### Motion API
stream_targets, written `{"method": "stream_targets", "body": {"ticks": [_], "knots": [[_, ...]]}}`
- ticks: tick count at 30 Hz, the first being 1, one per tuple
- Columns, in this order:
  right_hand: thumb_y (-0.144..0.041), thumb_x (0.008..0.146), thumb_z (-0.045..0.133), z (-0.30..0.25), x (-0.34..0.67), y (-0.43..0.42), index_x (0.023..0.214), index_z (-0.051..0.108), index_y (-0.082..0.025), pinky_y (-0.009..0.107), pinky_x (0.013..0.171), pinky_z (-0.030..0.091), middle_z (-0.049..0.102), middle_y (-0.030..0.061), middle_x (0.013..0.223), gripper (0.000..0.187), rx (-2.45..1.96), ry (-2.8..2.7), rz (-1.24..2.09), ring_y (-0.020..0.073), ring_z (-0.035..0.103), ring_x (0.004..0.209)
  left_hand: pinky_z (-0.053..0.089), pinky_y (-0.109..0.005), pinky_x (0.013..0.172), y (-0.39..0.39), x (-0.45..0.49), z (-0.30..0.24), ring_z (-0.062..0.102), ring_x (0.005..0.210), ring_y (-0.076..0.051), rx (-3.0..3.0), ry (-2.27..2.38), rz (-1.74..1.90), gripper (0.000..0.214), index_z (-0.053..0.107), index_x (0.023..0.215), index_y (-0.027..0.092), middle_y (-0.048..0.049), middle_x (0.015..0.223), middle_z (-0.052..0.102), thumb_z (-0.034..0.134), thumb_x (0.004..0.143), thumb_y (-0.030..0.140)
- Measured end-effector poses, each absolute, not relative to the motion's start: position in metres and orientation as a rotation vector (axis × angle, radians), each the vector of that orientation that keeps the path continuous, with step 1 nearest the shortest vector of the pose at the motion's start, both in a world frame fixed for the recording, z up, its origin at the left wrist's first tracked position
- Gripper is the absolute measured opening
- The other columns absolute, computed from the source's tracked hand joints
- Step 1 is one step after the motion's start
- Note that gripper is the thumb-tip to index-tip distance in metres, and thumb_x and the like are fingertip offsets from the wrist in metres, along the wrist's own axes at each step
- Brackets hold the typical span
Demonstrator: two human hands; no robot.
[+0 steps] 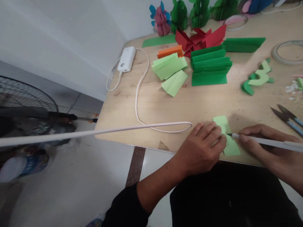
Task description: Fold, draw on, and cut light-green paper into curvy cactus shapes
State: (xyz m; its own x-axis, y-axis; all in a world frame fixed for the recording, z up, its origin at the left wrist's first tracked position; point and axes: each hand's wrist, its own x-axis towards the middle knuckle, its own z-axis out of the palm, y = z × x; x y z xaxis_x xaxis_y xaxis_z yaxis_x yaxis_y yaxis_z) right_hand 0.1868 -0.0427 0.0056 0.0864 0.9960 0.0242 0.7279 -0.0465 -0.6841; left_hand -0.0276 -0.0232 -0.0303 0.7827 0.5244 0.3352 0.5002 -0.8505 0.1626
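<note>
My left hand [204, 146] lies on a folded light green paper [231, 148] at the near edge of the wooden table [165, 104], its curled fingers pressing the paper down. My right hand [262, 138] grips a white pen [262, 141] whose tip touches the same paper just beside my left fingertips. Part of the paper is hidden under my left hand.
Stacks of folded light green paper [170, 69], dark green paper [210, 64], orange paper [170, 51] and red paper [201, 38] lie farther back. A white power bank [127, 59] with its cable [139, 94], scissors [287, 119], tape rolls [287, 52] and paper cactus models [189, 14] are around. A fan [26, 101] stands on the floor at left.
</note>
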Motion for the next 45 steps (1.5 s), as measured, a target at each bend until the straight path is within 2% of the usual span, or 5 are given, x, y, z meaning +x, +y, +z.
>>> {"method": "stream_targets", "body": {"ticks": [6,12,26,33,45], "knots": [[-0.072,0.076,0.061,0.0065,0.1854,-0.0421,0.072,0.071,-0.029,0.028,0.044,0.050,0.074,0.0018,0.066,0.045,-1.813,-1.686,0.654,0.0194,0.067,0.052,0.038,-0.048,0.114,-0.0234,-0.0275,-0.0303,0.051,0.134,-0.031,2.911,0.837,0.557,0.036,0.062,0.126,0.010,-0.0159,0.136,0.061,0.044,0.099,0.025],[-0.069,0.076,0.061,0.0057,0.1846,-0.0419,0.074,0.072,-0.029,0.028,0.042,0.049,0.076,0.0016,0.070,0.041,-1.807,-1.688,0.673,0.0209,0.070,0.056,0.037,-0.048,0.115,-0.0240,-0.0273,-0.0303,0.051,0.134,-0.031,2.906,0.833,0.564,0.036,0.063,0.125,0.009,-0.0163,0.136,0.061,0.044,0.100,0.025],[-0.064,0.078,0.063,0.0038,0.1861,-0.0440,0.075,0.073,-0.028,0.028,0.047,0.051,0.077,0.0020,0.073,0.038,-1.821,-1.681,0.655,0.0209,0.070,0.059,0.038,-0.049,0.114,-0.0243,-0.0284,-0.0299,0.050,0.135,-0.032,2.900,0.829,0.543,0.036,0.062,0.126,0.008,-0.0172,0.137,0.060,0.045,0.100,0.026],[-0.065,0.079,0.062,0.0030,0.1849,-0.0445,0.075,0.073,-0.027,0.026,0.044,0.049,0.076,0.0023,0.070,0.040,-1.804,-1.707,0.648,0.0194,0.069,0.057,0.037,-0.049,0.115,-0.0241,-0.0281,-0.0303,0.050,0.135,-0.032,2.900,0.829,0.542,0.037,0.062,0.127,0.008,-0.0175,0.137,0.060,0.044,0.100,0.026],[-0.068,0.077,0.061,0.0029,0.1859,-0.0470,0.075,0.072,-0.027,0.029,0.046,0.051,0.076,0.0033,0.072,0.043,-1.849,-1.693,0.625,0.0221,0.070,0.060,0.037,-0.049,0.115,-0.0235,-0.0280,-0.0308,0.050,0.136,-0.031,2.889,0.819,0.531,0.036,0.061,0.128,0.009,-0.0171,0.137,0.060,0.045,0.098,0.024]]}}
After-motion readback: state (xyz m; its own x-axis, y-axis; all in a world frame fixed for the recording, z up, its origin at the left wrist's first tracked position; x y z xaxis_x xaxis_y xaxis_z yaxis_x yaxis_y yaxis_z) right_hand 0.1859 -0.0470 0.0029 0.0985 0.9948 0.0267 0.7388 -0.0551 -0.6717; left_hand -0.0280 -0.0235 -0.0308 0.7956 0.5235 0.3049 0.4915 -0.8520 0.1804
